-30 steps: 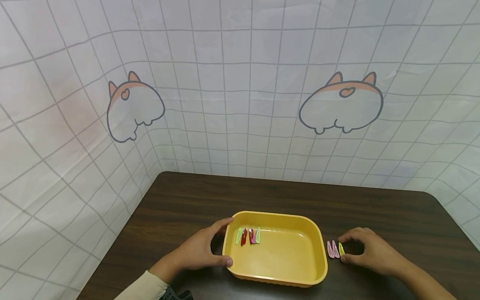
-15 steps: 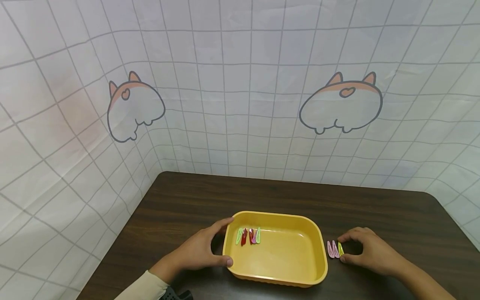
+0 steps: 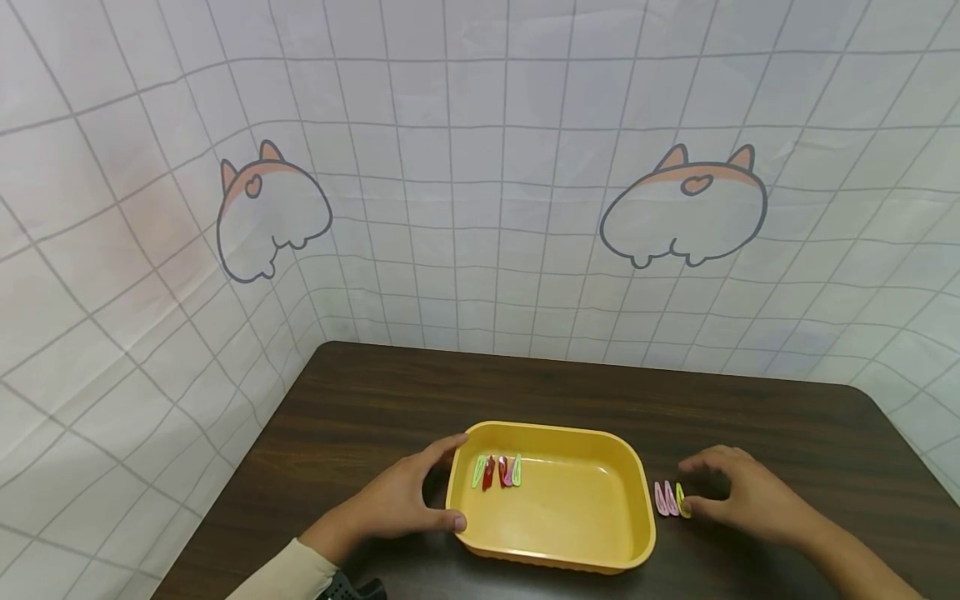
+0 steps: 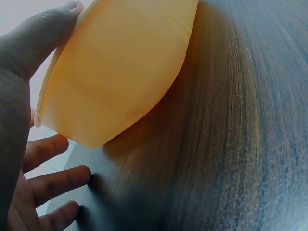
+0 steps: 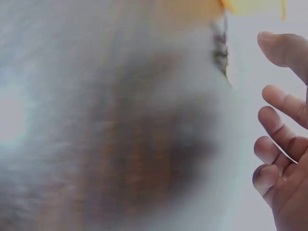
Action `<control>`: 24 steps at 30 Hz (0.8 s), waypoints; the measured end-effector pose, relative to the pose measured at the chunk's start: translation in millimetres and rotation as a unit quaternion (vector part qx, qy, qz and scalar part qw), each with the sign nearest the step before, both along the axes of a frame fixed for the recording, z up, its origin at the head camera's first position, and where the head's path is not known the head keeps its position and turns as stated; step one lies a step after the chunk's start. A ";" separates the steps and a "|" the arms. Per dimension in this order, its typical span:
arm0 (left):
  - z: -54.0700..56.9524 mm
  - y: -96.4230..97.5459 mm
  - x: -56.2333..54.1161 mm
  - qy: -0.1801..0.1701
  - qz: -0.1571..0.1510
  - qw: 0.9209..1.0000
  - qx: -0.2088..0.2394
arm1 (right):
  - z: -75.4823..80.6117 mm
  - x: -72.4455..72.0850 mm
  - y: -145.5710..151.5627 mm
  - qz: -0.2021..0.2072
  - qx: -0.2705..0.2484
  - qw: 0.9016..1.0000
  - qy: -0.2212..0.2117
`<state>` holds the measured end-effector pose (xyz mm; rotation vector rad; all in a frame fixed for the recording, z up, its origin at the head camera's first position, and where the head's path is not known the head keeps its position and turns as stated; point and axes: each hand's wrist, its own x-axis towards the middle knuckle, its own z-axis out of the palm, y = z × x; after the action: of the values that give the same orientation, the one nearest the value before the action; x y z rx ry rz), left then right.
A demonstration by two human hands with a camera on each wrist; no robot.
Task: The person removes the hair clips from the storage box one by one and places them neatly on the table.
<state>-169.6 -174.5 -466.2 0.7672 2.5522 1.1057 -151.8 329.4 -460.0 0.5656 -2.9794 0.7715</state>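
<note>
My left hand [image 3: 411, 493] holds the left end of a yellow plastic tray [image 3: 555, 562], thumb at the near corner of the rim and index finger at the far corner. In the left wrist view the other fingers [image 4: 60, 183] spread out below the tray's outer wall. Right of the tray, two pink snap hair clips [image 3: 665, 498] and a yellow snap hair clip [image 3: 681, 497] lie side by side on the table. My right hand [image 3: 753, 496] is just beside the yellow clip, thumb tip at its edge and index finger lifted away, nothing between them.
Inside the tray, near its far left, several hair clips lie in a row, among them a green clip [image 3: 478, 472] and a red clip [image 3: 488, 473]. The dark wooden table [image 3: 420, 383] meets a white gridded curtain [image 3: 480, 250] behind and at the sides.
My right thumb and index finger have parted and moved slightly away from the yellow hair clip, which has turned a little. The left hand and the tray stay where they were.
</note>
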 end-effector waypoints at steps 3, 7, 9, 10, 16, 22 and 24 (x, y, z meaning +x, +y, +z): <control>-0.2 0.1 -0.4 0.003 -0.002 1.000 0.001 | 7.4 -1.9 -1.1 0.001 -0.003 1.000 0.006; -0.2 0.2 -0.4 0.001 -0.003 1.000 0.002 | 15.5 -4.5 -3.7 0.003 -0.004 1.000 0.013; -0.2 0.4 -0.3 -0.001 -0.003 1.000 0.003 | 19.1 -5.1 -5.8 0.004 -0.007 1.000 0.018; -0.1 0.4 -0.2 -0.002 -0.003 1.000 0.003 | 20.4 -5.4 -7.3 0.005 -0.009 1.000 0.022; -1.1 0.4 -0.3 0.002 -0.004 1.000 0.005 | 31.1 -5.2 -21.9 0.017 -0.018 0.998 0.049; -0.7 0.2 -0.3 -0.001 -0.005 1.000 0.007 | 35.5 -5.0 -34.8 0.026 -0.030 0.998 0.055; -0.3 0.2 -0.1 -0.001 -0.004 1.000 0.006 | 35.7 -5.4 -38.0 0.028 -0.030 0.998 0.052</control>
<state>-169.7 -174.3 -466.5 0.7789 2.5408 1.1186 -157.2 291.5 -424.3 0.6683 -2.8469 0.8064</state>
